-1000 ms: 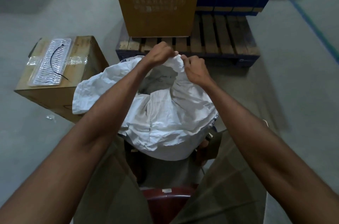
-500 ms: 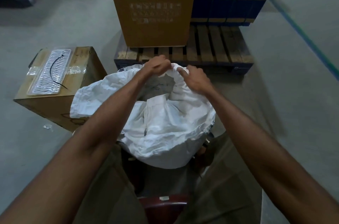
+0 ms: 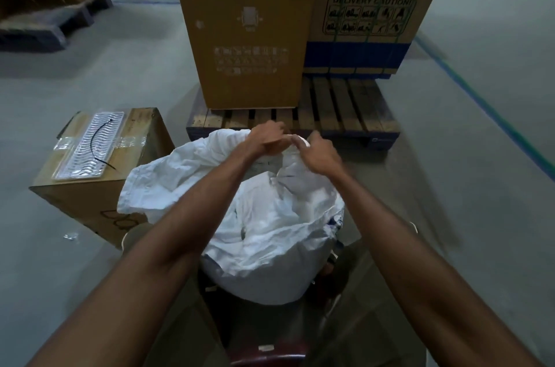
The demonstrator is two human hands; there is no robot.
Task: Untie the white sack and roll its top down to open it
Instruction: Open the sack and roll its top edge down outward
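A person's left hand (image 3: 267, 138) and right hand (image 3: 319, 153) pinch the far rim of a white sack (image 3: 270, 216), fingers curled into the crumpled cloth. The sack stands between the person's knees on a warehouse floor, just in front of a wooden pallet (image 3: 345, 114) and beside a cardboard box (image 3: 141, 138). The soft, thin fabric folds readily and looks light to turn; the best hold appears to be along the rim, hands spaced apart.
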